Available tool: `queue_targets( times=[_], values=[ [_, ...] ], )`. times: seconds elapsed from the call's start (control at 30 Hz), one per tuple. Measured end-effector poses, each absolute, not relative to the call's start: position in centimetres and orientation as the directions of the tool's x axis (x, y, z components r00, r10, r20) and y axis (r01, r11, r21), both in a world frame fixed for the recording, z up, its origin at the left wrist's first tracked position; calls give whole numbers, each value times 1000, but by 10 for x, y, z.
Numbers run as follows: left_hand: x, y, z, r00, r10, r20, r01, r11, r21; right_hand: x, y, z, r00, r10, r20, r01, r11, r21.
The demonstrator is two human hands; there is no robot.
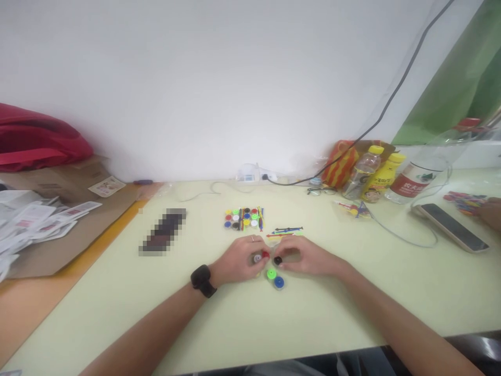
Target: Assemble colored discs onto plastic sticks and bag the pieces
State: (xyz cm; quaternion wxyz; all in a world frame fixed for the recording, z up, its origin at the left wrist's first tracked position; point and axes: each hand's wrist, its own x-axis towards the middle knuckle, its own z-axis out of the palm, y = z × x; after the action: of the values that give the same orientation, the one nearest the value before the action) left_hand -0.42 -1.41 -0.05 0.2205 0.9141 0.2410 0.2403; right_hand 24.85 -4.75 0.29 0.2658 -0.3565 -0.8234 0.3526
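Note:
My left hand [240, 258], with a black watch at its wrist, is closed with thumb and fingertips at a small red disc [265, 254]. A white disc [257, 258] sits in the curve between its thumb and fingers. Facing it, my right hand [303, 255] pinches a small black disc [277, 260]. Just below the fingertips a green disc [271, 273] and a blue disc [278, 282] lie on the table. Beyond my hands are thin coloured sticks with arrow-like ends [287, 230]. Farther back stand rows of coloured discs [246, 217] with more sticks among them.
Pale table [235, 324] below. Bottles [415, 180], glasses [321, 191], a small bag of coloured parts [354, 210] and a phone [454, 227] are at right. Another person's hand [491, 213] is by a colourful pile. Left: a pixelated dark object [162, 232], cardboard [74, 235] with white packets.

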Motion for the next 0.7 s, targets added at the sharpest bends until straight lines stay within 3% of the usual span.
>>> queue_targets(
  times=[0.17,0.3,0.4,0.7],
  values=[
    [-3,-13,0,771,547,326,319,-775,545,257,-41,2,-554,813,180,449,474,-758],
    [-3,-13,0,796,519,312,307,-790,531,274,-24,-15,-303,889,343,633,457,-624],
    [-3,-13,-1,800,514,310,314,-799,513,285,-11,-31,-241,891,386,724,429,-539],
    [-3,-13,-4,760,571,312,355,-766,536,283,7,-51,-219,894,390,716,419,-558]
  ],
)
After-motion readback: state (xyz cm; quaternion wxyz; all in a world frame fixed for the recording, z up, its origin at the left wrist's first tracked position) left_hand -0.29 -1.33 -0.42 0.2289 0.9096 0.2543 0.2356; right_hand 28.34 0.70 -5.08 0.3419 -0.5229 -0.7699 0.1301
